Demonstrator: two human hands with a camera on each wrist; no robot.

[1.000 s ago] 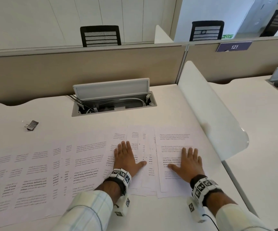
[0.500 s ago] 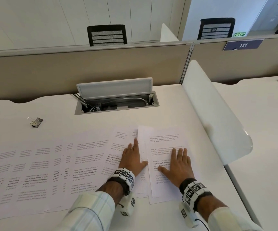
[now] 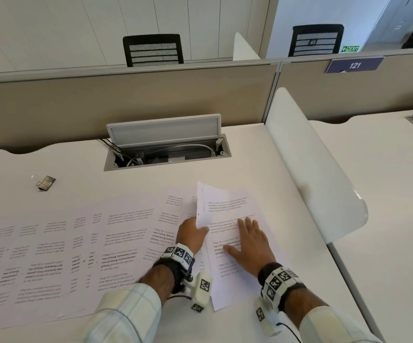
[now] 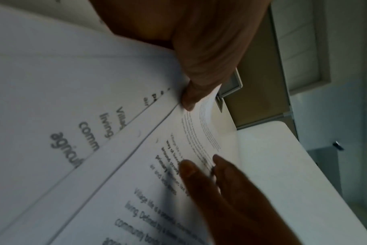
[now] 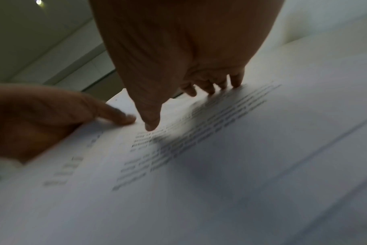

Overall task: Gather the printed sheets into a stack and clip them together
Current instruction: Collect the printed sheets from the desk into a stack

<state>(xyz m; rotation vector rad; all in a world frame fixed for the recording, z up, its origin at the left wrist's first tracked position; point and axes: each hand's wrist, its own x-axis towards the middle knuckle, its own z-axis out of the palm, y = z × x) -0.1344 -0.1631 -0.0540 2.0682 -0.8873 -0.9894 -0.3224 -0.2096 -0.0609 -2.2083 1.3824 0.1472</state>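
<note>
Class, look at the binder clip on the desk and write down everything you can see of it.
The binder clip is small, with a dark metallic body and thin silvery wire handles, one loop showing at its left. It lies on its side on the white desk, far left, beyond the spread sheets and left of the open cable box. Nothing touches it but the desk; both hands are away at the sheets. Its jaws hold no paper.

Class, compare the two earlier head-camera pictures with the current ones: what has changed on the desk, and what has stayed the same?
The left hand, flat on the spread sheets before, now grips the left edge of the gathered sheets and lifts it. Those sheets, fanned out earlier, have slid together into a rough pile. The right hand still presses flat on top. The spread sheets to the left and the binder clip are unmoved.
</note>
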